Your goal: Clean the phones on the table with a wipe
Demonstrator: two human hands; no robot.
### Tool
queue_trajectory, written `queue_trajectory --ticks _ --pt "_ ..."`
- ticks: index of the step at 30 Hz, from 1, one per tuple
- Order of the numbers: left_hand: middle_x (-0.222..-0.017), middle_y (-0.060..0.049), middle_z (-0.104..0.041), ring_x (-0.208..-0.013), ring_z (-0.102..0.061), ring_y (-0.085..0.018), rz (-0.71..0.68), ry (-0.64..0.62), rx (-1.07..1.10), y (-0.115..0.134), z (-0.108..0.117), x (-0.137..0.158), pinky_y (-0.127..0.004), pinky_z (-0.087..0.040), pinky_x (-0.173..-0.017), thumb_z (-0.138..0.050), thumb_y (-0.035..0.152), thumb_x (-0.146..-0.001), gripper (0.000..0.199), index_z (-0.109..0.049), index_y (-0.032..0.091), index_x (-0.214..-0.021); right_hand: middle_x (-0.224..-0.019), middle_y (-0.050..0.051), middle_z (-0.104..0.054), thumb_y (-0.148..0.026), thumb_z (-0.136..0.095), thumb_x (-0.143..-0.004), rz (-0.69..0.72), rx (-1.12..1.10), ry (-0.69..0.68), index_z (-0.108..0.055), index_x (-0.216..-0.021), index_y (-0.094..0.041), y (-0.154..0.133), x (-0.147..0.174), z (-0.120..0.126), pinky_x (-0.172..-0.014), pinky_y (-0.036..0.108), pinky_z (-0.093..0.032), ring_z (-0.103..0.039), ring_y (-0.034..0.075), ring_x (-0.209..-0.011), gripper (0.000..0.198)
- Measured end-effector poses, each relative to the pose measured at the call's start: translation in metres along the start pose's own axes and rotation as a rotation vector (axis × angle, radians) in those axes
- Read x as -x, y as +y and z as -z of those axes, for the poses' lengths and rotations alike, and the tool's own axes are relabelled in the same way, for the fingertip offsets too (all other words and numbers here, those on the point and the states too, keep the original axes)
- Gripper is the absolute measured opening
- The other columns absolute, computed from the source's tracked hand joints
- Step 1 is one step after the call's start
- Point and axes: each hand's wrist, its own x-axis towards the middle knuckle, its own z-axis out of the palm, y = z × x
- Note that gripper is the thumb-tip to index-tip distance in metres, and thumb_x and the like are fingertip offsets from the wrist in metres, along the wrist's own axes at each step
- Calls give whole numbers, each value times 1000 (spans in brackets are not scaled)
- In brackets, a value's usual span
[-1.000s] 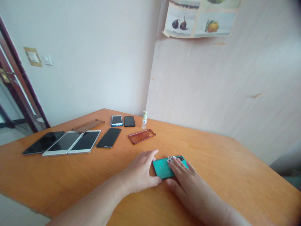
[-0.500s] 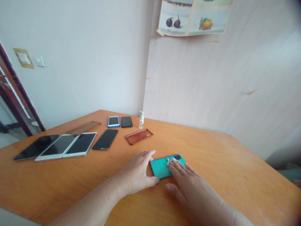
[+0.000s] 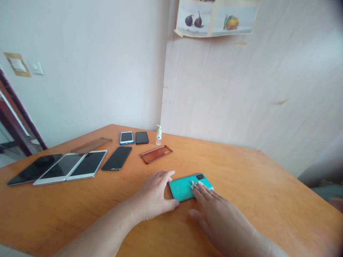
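A person's bare left forearm (image 3: 104,226) slanting in from lower left, left grip (image 3: 152,195) curved, thumb and forefinger spread in a C, right forearm (image 3: 261,242) from lower right, right grip (image 3: 215,208) palm down, fingers stretched forward, thumb apart

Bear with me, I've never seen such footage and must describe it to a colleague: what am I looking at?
There is no machine: a person works bare-handed, seen by one camera worn on the head, looking forward and down. On the wooden table lies a teal phone, back up. The left hand curves around its left end; the right hand presses a crumpled whitish wad onto it. Farther off, to the left, lie three black devices, two white-framed devices side by side, a small blue-edged device, a reddish case and a see-through brown case. A small pump bottle stands upright near the table's far edge.
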Motion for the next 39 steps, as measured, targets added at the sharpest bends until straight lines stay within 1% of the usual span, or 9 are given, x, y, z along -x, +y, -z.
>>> queue_trajectory --ticks 4,9,12,16,19,26,31,35,39 --pt "-125 -10 -61 -119 -55 -30 -16 11 -5 -2 -1 -1 -44 -42 -105 -77 30 -68 71 -49 21 -133 -156 14 -27 -33 -55 -92 181 -85 -98 -38 -150 -9 -18 5 2 -117 44 -32 -29 30 -143 65" --pt "-126 -10 -60 -119 -54 -30 -9 -26 -26 0 1 0 -43 -42 -104 -78 32 -68 73 -49 20 -134 -145 22 -47 -22 -45 -97 -54 98 53 -50 -143 -6 15 -1 -1 -108 49 -44 -50 34 -132 49" --pt "-126 -9 -60 -119 -54 -30 -10 -29 -26 1 2 -1 -43 -43 -104 -79 33 -68 72 -50 21 -133 -143 23 -51 -21 -42 -99 -94 130 55 -52 -141 -6 21 -4 1 -106 48 -47 -54 33 -128 46" --pt "-126 -9 -60 -121 -53 -30 -33 -2 -23 -2 1 -2 -43 -42 -104 -80 34 -67 66 -55 22 -128 -153 16 -37 -24 -47 -97 101 11 -12 -41 -149 -8 -5 0 6 -115 44 -36 -39 29 -140 55" --pt "-125 -9 -60 -120 -54 -29 -51 0 -23 -4 -1 -2 -42 -43 -103 -79 36 -69 64 -56 22 -127 -155 11 -34 -28 -48 -96 209 -111 -35 -41 -150 -13 -13 1 5 -116 42 -35 -37 27 -141 56" --pt "-122 -7 -60 -116 -54 -29 -34 38 -56 -5 -4 -3 -42 -43 -100 -79 40 -71 60 -57 23 -124 -147 16 -49 -36 -42 -100 28 -117 240 -52 -142 -11 30 -26 -19 -115 46 -36 -45 28 -136 50" --pt "-113 -7 -62 -109 -56 -30 -17 81 -118 -3 -5 -4 -40 -45 -94 -80 44 -67 58 -60 24 -118 -142 13 -55 -39 -36 -102 25 -141 403 -60 -134 -14 30 -42 -42 -114 46 -38 -49 26 -134 47" --pt "-107 -6 -64 -104 -57 -29 -15 101 -152 -3 -6 -5 -39 -46 -91 -78 54 -64 62 -63 24 -116 -146 13 -50 -40 -35 -101 109 -132 437 -59 -136 -14 24 -51 -61 -113 50 -39 -46 28 -136 50" --pt "-107 -8 -64 -102 -58 -30 0 79 -182 -6 -7 -7 -39 -47 -89 -75 59 -64 64 -64 22 -114 -145 9 -51 -45 -39 -99 316 -129 378 -58 -138 -19 25 -56 -65 -110 47 -43 -49 27 -132 50"
